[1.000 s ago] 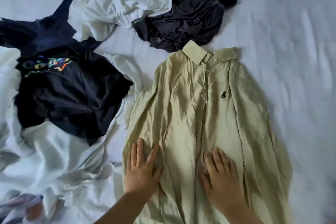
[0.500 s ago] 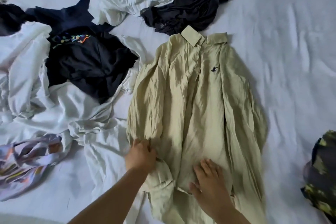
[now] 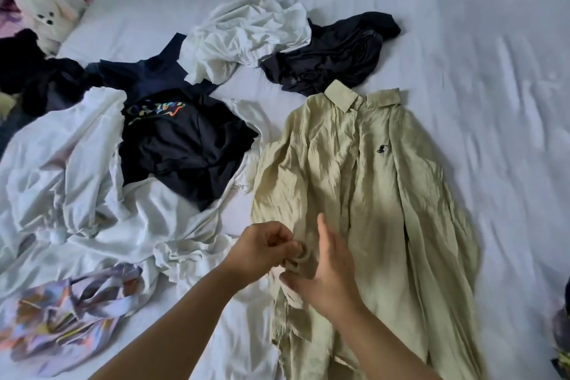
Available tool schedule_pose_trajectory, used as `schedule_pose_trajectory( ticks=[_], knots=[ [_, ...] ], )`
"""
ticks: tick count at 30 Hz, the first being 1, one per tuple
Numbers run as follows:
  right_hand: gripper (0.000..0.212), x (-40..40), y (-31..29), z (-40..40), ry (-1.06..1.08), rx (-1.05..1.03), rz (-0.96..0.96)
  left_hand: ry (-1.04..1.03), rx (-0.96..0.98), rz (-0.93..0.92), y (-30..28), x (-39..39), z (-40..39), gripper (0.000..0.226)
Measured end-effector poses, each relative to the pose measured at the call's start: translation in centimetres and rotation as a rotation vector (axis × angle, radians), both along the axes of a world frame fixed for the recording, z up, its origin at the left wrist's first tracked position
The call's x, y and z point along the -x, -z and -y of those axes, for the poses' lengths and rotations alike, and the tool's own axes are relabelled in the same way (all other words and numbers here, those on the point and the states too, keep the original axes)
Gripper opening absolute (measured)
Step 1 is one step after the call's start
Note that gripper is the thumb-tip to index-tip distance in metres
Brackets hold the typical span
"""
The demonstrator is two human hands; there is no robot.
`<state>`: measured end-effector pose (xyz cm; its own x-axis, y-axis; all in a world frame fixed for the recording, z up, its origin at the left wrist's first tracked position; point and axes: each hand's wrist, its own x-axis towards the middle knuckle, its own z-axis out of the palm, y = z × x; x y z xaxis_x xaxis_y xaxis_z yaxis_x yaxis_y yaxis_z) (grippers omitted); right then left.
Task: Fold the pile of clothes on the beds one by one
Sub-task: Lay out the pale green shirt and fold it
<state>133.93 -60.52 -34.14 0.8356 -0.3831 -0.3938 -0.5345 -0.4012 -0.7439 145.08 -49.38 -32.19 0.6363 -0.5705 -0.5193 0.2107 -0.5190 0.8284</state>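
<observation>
The shirt (image 3: 370, 194) is running off the bottom edge, so its hem is not showing. The right hand (image 3: 327, 274) is covering the cloth under it, and its fingertips are lying out of sight. A dark patterned garment (image 3: 563, 327) is being cut off at the right edge. The stuffed toy (image 3: 46, 0) is looking blurred.

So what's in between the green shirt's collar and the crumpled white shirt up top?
In the head view, a crumpled dark garment lies between the white shirt and the green shirt, touching the collar.
</observation>
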Motion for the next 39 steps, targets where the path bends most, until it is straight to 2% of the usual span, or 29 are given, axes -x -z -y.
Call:
schedule_pose_trajectory(
  ticks=[1,3,4,5,8,10,12,14,16,18,20,22,24,26,28,30,32,35,36,39],
  knots=[
    [0.094,-0.6,0.2,0.9,-0.045,0.046,-0.039,0.060,0.011,-0.008,-0.1,-0.7,0.3,0.012],
    [0.032,-1.7,-0.2,2.5,-0.114,0.111,-0.060,0.161,-0.001,0.060,0.0,-1.9,1.1,0.012],
    [0.023,-2.0,-0.5,3.1,-0.099,0.081,-0.071,0.188,-0.035,0.140,0.3,-2.7,1.8,0.014],
    [0.028,-2.2,-0.8,3.6,-0.069,0.008,-0.084,0.190,-0.085,0.226,0.6,-3.4,2.4,0.016],
    [0.018,-1.4,-1.3,5.1,0.095,-0.143,-0.119,0.206,-0.258,0.395,2.0,-5.6,4.6,0.015],
    [0.013,-0.3,-1.6,6.0,0.245,-0.252,-0.102,0.332,-0.342,0.469,3.2,-7.1,6.2,0.028],
    [0.017,1.1,-1.9,6.8,0.385,-0.284,-0.103,0.498,-0.392,0.551,4.0,-8.1,7.8,0.039],
    [0.020,2.7,-2.1,7.4,0.495,-0.255,-0.126,0.679,-0.431,0.630,4.6,-8.6,9.1,0.049],
    [0.032,4.3,-2.1,7.7,0.570,-0.149,-0.170,0.847,-0.481,0.695,5.1,-8.5,10.1,0.055],
    [0.047,5.8,-2.2,8.0,0.608,-0.008,-0.278,0.946,-0.552,0.753,5.4,-8.1,10.6,0.057],
    [0.048,7.1,-2.5,8.1,0.584,0.047,-0.424,0.985,-0.633,0.783,5.5,-7.5,11.1,0.058],
    [0.046,8.0,-2.5,8.1,0.516,0.056,-0.542,0.996,-0.714,0.799,5.7,-7.3,11.4,0.057],
    [0.056,8.4,-2.0,8.3,0.401,0.207,-0.607,1.001,-0.762,0.805,5.9,-7.4,11.8,0.056],
    [0.057,8.1,-1.3,8.3,0.295,0.373,-0.596,1.004,-0.778,0.819,6.3,-7.6,12.3,0.056],
    [0.053,7.4,-0.3,7.8,0.199,0.420,-0.525,0.977,-0.785,0.837,6.7,-8.0,12.5,0.057],
    [0.049,6.9,1.3,6.9,0.126,0.387,-0.456,0.867,-0.794,0.847,7.6,-8.5,12.3,0.062],
    [0.045,6.6,2.9,5.7,0.074,0.354,-0.419,0.638,-0.825,0.796,8.4,-8.8,11.6,0.071],
    [0.051,6.9,4.6,3.9,0.042,0.319,-0.460,0.208,-0.843,0.577,9.2,-8.0,9.6,0.075],
    [0.054,7.1,5.1,3.3,0.033,0.305,-0.482,0.156,-0.842,0.513,9.4,-7.2,8.5,0.075],
    [0.061,7.3,5.8,2.3,-0.021,0.311,-0.517,0.289,-0.869,0.482,10.3,-3.9,6.0,0.071]
  ],
)
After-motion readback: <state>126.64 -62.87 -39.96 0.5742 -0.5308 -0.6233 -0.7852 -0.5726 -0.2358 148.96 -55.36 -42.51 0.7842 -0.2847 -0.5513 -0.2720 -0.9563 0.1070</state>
